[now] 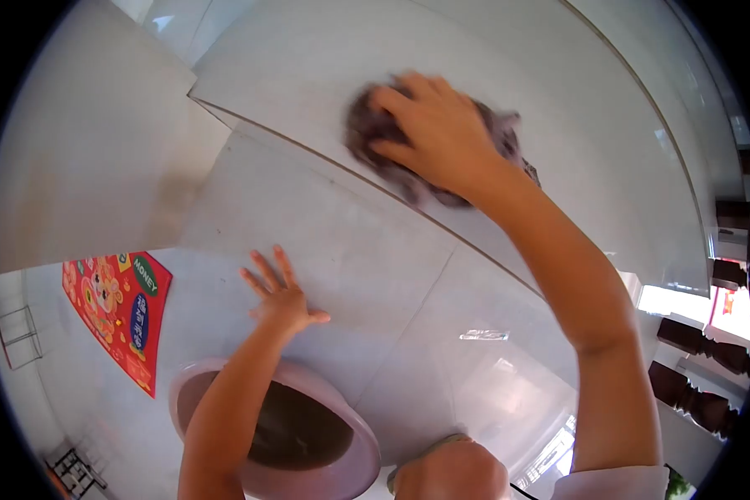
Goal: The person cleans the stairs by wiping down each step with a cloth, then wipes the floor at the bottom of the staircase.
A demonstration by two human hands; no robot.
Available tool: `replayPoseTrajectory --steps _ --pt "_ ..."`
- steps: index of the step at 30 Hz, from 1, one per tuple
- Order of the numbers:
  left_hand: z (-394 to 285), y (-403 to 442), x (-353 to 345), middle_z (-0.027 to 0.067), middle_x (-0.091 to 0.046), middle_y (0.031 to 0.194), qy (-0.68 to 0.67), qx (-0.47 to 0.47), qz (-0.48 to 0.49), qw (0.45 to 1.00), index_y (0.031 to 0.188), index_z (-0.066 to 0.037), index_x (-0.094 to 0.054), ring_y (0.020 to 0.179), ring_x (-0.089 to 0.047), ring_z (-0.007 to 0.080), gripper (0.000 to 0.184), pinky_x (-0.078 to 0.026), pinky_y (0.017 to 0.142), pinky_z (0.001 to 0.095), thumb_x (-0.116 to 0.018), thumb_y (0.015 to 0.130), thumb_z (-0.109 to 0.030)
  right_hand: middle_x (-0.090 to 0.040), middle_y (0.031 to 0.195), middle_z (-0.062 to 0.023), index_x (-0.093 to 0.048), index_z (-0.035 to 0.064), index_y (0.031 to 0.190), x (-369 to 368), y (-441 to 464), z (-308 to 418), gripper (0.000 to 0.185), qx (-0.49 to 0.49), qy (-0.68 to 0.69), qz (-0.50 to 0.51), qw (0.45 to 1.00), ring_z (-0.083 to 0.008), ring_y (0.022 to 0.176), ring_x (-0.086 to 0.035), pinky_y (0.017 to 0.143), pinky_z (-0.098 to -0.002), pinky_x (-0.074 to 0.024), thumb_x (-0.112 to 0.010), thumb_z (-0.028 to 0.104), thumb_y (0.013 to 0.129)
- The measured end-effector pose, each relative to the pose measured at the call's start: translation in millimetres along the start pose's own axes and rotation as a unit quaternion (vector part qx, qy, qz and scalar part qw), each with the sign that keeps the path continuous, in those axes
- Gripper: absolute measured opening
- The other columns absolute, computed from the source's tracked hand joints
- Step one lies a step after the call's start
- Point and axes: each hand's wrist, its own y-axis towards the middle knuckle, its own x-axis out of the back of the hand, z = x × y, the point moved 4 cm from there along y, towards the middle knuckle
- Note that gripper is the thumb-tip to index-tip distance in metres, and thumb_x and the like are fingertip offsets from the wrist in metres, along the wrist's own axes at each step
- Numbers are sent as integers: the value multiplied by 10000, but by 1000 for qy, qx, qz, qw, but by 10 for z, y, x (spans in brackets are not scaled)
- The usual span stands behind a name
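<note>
My right hand (437,129) presses down on a crumpled dark grey-purple cloth (392,171) lying on the white tiled step (558,75). Its fingers curl over the cloth, and both are slightly blurred. Lower down, my left hand (282,302) has its fingers spread against the pale tiled surface (375,275) and holds nothing. Beneath my left forearm stands a pink basin (362,433) containing dark, murky water (300,429); the forearm hides part of its rim.
A red printed sheet with cartoon figures (117,312) is at the left. A thin edge line (375,183) runs along the step. Dark turned balusters (696,400) stand at the right. My bare knee (454,475) shows at the bottom.
</note>
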Motion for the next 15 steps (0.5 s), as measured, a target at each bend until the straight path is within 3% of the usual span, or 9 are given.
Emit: replayPoseTrajectory --steps 3,6,9,11,13,14,15 --pt "-50 -13 84 366 309 1466 -48 57 62 995 1391 124 275 1284 304 637 1497 -148 1029 774 -790 654 -628 -526 1252 -92 -597 187 1083 312 -746 -323 372 -50 -34 73 995 -327 1193 -482 923 -488 -432 -767 280 765" --pt "-49 119 -7 355 321 1466 2 54 71 996 1396 104 282 1284 305 635 1510 -280 992 753 -792 642 -642 -527 1254 -89 -600 181 1074 387 -855 -387 376 -126 -15 134 983 -333 1188 -481 924 -484 -429 -780 258 753" --pt "-55 15 60 346 324 1472 -91 73 45 992 1431 137 172 1286 319 624 1485 -153 1023 777 -793 626 -655 -555 1179 -119 -599 160 1080 39 -187 -279 355 -44 -33 -89 994 -348 1097 -525 892 -455 -446 -719 347 804" --pt "41 182 -115 338 329 1475 -38 55 48 997 1438 171 60 1281 331 622 1451 -47 1016 786 -784 614 -675 -563 1119 -101 -636 171 1079 -283 452 -33 363 -60 10 -160 985 -329 1046 -550 884 -469 -449 -724 354 778" --pt "74 330 -233 345 329 1472 13 61 47 997 1446 99 106 1290 321 619 1473 -59 1029 769 -796 584 -685 -566 1141 -92 -663 196 1039 -467 809 347 313 -71 45 -160 984 -313 1115 -528 895 -478 -439 -706 333 761" --pt "88 354 -263 355 327 1467 36 83 46 995 1451 10 208 1301 304 617 1522 -124 1045 746 -812 561 -686 -575 1156 -97 -671 201 1013 -485 801 529 300 -68 45 -165 983 -322 1128 -535 885 -461 -447 -702 337 747" --pt "109 370 -276 364 325 1463 56 91 45 993 1453 -33 258 1304 298 618 1554 -134 1056 735 -820 546 -689 -564 1156 -90 -672 203 986 -510 681 671 282 -8 58 -181 982 -312 1127 -534 879 -463 -445 -707 325 735"
